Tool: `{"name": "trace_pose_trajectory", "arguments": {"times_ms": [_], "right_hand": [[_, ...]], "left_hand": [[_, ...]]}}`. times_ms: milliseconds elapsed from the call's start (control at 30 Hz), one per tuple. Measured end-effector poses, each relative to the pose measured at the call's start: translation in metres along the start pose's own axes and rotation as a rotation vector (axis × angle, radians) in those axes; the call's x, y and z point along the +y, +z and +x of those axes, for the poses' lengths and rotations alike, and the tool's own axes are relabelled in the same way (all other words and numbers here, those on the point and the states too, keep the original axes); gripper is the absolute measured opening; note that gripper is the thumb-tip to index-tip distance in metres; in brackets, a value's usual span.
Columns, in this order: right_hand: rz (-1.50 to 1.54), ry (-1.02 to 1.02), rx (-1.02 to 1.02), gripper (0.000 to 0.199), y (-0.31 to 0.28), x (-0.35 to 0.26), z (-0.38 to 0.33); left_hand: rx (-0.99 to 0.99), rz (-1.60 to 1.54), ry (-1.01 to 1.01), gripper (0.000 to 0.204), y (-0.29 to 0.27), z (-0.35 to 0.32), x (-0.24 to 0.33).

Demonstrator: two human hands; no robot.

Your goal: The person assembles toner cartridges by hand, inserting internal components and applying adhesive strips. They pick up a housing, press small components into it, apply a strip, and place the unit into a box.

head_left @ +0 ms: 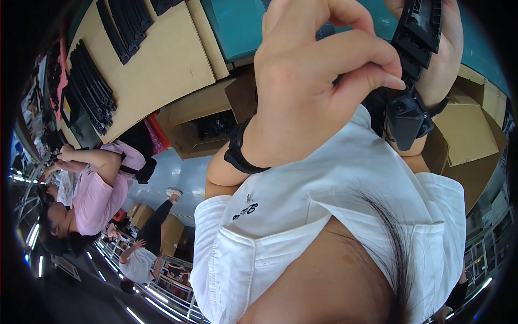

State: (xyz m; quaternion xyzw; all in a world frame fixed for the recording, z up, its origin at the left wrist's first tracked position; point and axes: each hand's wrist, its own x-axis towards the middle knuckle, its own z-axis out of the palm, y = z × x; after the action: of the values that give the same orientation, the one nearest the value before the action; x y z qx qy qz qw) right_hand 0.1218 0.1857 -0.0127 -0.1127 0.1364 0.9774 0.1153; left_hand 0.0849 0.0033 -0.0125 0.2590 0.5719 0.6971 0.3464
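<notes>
A black plastic strip-like part (pixel 418 35) with slots and raised edges is held up at the upper right. My right hand (pixel 445 67) is closed around it from behind, its fingers partly hidden by the part. From the left my left hand (pixel 307 86) reaches across, thumb and forefinger pinched together at the part's lower near edge. Whether a smaller piece sits between those fingertips is hidden. Round my left wrist is a black band (pixel 236 151). A black camera-like device (pixel 407 119) is strapped at my right wrist.
Bundles of long black strips (pixel 89 86) lie on a cardboard sheet (pixel 167 54) at left, on a green tabletop (pixel 234 24). An open carton (pixel 183 110) with dark parts stands below. Another carton (pixel 469 135) is at right. A person in pink (pixel 100 194) works at far left.
</notes>
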Motion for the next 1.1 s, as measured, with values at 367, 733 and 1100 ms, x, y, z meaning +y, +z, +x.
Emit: {"name": "trace_pose_trajectory", "arguments": {"times_ms": [367, 733, 1100], "right_hand": [[0.012, 0.035, -0.003, 0.01, -0.001, -0.005, 0.003], [0.035, 0.035, 0.0, 0.011, 0.003, -0.005, 0.0], [-0.043, -0.037, -0.021, 0.011, 0.004, 0.003, 0.0]], "left_hand": [[-0.012, -0.024, -0.003, 0.013, 0.0, 0.004, -0.003], [0.02, -0.064, -0.013, 0.017, 0.0, 0.009, 0.004], [-0.281, -0.209, -0.492, 0.027, -0.004, 0.019, 0.023]]}}
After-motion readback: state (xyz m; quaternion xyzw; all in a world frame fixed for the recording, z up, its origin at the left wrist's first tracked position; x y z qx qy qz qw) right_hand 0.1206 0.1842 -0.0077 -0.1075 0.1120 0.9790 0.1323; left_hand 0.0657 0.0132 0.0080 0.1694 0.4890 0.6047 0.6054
